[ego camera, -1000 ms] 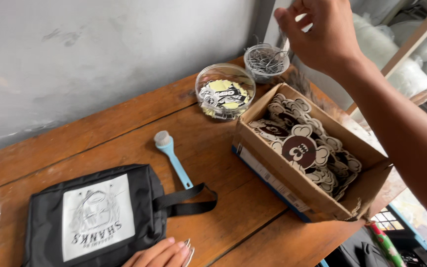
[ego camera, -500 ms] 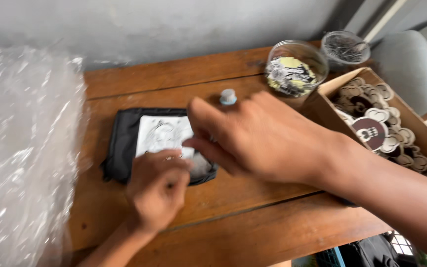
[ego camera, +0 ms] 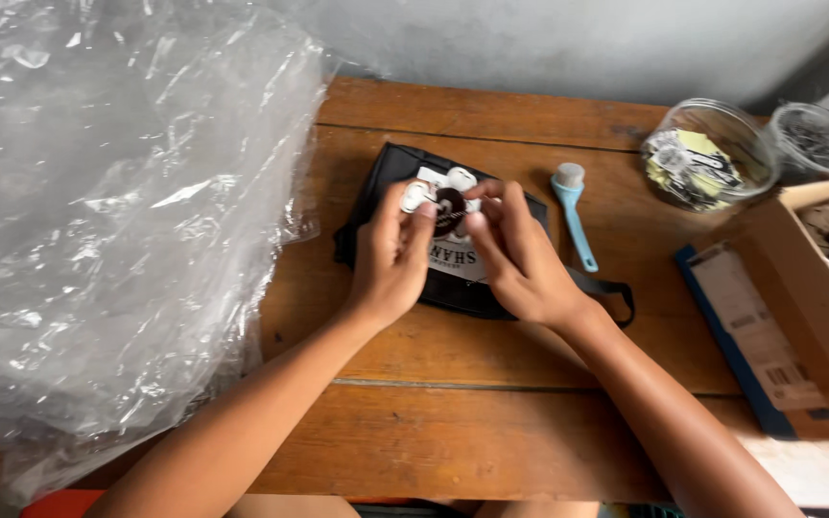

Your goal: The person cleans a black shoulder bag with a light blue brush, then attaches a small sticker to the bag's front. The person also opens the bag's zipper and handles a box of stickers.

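A small round brown-and-white sticker (ego camera: 447, 204) is pinched between the fingertips of my left hand (ego camera: 390, 257) and my right hand (ego camera: 517, 257). Both hands hover just above a flat black pouch (ego camera: 390, 177) with a white printed panel (ego camera: 456, 260) that lies on the wooden table (ego camera: 491, 422). Much of the pouch is hidden under my hands. Its black strap (ego camera: 614, 292) sticks out to the right.
A large crumpled clear plastic sheet (ego camera: 107, 221) covers the left. A light blue brush (ego camera: 572, 211) lies right of the pouch. Two clear round tubs (ego camera: 706, 158) (ego camera: 817, 139) stand at the back right, beside a cardboard box (ego camera: 803, 307) of stickers.
My right hand came back from the upper right to the pouch. Both hands now hold the sticker together. The view swung left, bringing the plastic sheet in.
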